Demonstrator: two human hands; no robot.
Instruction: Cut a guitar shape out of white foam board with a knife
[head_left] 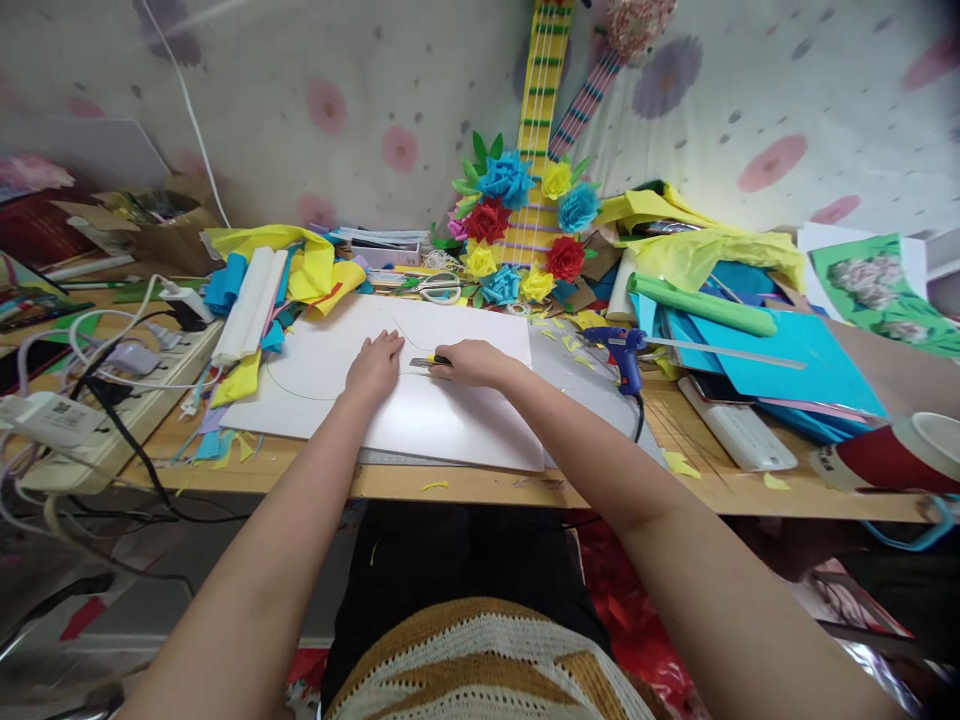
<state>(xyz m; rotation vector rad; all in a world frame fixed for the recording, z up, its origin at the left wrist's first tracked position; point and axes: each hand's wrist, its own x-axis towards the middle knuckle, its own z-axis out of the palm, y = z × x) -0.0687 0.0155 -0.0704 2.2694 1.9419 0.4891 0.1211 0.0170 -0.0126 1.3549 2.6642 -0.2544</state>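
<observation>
A white board (457, 430) lies on the table with a curved outline drawn on it. My left hand (375, 366) rests flat on the board, fingers stretched forward. Just to its right, my right hand (469, 362) is closed around a utility knife (422, 361), whose blade points left toward my left hand. The blade is over the board near the drawn line; whether it touches the surface I cannot tell. Part of a grey cutting mat (577, 385) shows from under the board's right side.
A blue glue gun (621, 352) lies right of the board. Scissors (440, 288) and a flower-decorated paper guitar (536, 190) are behind it. A power strip (135, 400) with tangled cables is at left. A paper cup (896, 455) stands at the right edge.
</observation>
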